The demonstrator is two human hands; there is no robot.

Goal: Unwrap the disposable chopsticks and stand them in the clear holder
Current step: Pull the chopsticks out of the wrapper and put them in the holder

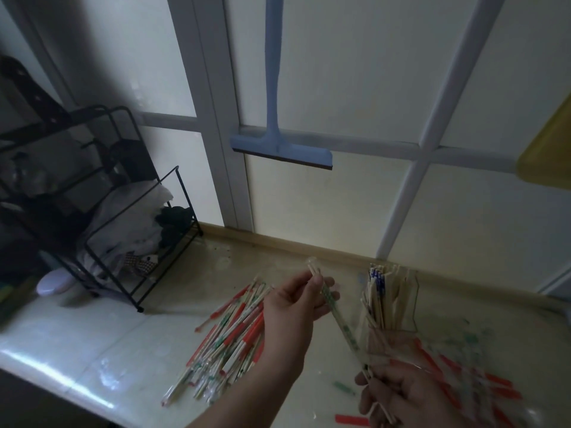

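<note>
Lying on the tabletop [92,344] is a big pile of wrapped chopsticks [228,335]. Near it, the clear holder [391,301] stands full of bare sticks. The left hand [296,301] pinches the top of one wrapped pair [336,316]. The right hand [401,393] grips its bottom end.

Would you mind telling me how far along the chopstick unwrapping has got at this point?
Partly done. The clear holder already stands well filled with bare chopsticks, and empty wrappers lie at right. In hand: the left hand pinches the top of one wrapped pair while the right hand grips its lower end. Left: a sizeable pile of wrapped chopsticks on the counter.
</note>
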